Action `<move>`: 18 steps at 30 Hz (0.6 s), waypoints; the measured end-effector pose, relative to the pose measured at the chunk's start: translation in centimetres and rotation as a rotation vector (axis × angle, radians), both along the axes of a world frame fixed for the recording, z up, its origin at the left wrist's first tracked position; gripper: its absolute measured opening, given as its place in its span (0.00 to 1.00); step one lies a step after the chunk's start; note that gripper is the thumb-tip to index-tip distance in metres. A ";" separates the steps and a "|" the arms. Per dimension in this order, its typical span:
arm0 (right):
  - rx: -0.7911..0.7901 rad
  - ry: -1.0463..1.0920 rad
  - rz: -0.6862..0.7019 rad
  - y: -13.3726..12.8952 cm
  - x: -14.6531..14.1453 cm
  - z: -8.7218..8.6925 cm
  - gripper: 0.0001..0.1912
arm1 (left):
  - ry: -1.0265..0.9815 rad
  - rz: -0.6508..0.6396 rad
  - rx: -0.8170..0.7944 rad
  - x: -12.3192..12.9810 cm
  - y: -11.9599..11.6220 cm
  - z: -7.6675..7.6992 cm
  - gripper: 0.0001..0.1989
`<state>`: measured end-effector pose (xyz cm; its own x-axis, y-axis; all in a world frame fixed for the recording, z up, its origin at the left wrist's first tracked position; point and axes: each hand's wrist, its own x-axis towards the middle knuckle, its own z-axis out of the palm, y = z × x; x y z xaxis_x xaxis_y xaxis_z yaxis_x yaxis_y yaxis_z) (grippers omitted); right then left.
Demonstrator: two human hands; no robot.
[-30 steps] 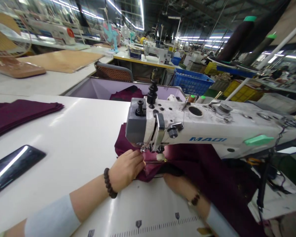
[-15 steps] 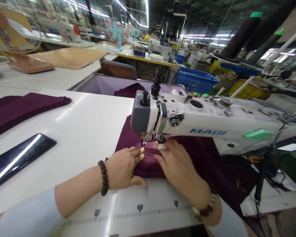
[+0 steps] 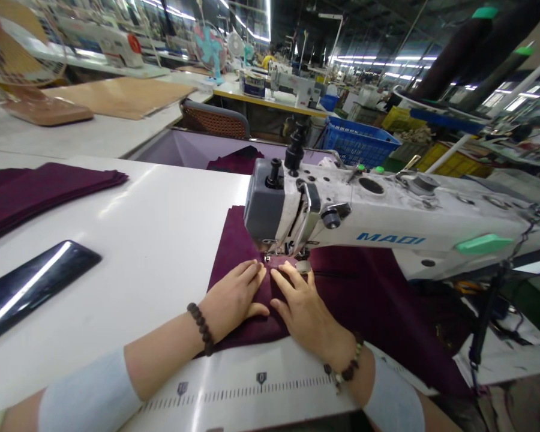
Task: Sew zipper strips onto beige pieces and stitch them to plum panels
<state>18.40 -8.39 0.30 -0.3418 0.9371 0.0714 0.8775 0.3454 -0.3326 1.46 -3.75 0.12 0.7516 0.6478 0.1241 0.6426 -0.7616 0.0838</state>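
Dark purple fabric [image 3: 364, 294] lies spread under the head of a white sewing machine [image 3: 342, 216]. My left hand [image 3: 236, 294] rests flat on the cloth to the left of the needle area, fingers stretched forward. On the other side, my right hand [image 3: 306, 312] presses on the fabric with its fingers extended and apart, fingertips just in front of the presser foot. A narrow dark slit or seam line runs across the cloth to the right of that hand. The needle itself is too small to make out.
A stack of purple cloth [image 3: 40, 192] and a glossy black strip-shaped object [image 3: 36, 288] lie on the white table [image 3: 162, 240] at left. A printed ruler scale [image 3: 261, 387] runs along the front edge. Beyond stand a blue crate [image 3: 360, 144] and a fan [image 3: 209, 51].
The fabric has shifted and its slit line now shows right of my right hand. Both hands have closed in toward each other near the needle. The view has moved slightly.
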 end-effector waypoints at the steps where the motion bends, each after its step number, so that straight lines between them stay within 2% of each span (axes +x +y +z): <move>1: -0.002 0.004 0.023 0.2 0.2 0.2 0.24 | -0.001 0.003 0.015 -0.1 0.0 -0.4 0.37; 5: -0.008 0.033 0.098 0.8 1.2 0.8 0.21 | 0.021 0.015 0.008 -0.2 0.5 -1.4 0.39; 10: -0.011 0.039 0.171 2.4 2.1 0.5 0.20 | -0.007 0.030 0.006 0.1 0.7 -1.6 0.40; 12: -0.009 0.025 0.201 2.6 2.4 1.1 0.20 | -0.037 0.052 0.008 0.2 0.6 -1.8 0.40; 13: -0.017 0.023 0.220 2.4 2.7 1.9 0.20 | -0.051 0.062 0.009 0.2 0.6 -1.8 0.40; 15: -0.071 0.051 0.278 1.3 3.4 4.7 0.18 | -0.068 0.066 0.009 0.2 0.6 -1.9 0.40; 17: -0.140 0.144 0.367 -0.4 4.3 8.7 0.15 | -0.066 0.051 0.003 0.1 0.6 -1.9 0.41; 18: -0.115 0.188 0.401 -1.1 4.9 10.9 0.14 | -0.062 0.042 -0.001 0.1 0.7 -1.9 0.41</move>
<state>23.27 -9.53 11.23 -0.6699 0.7390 0.0707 0.6028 0.5970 -0.5294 1.56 -3.06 -1.80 0.7149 0.6786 0.1687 0.6673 -0.7341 0.1254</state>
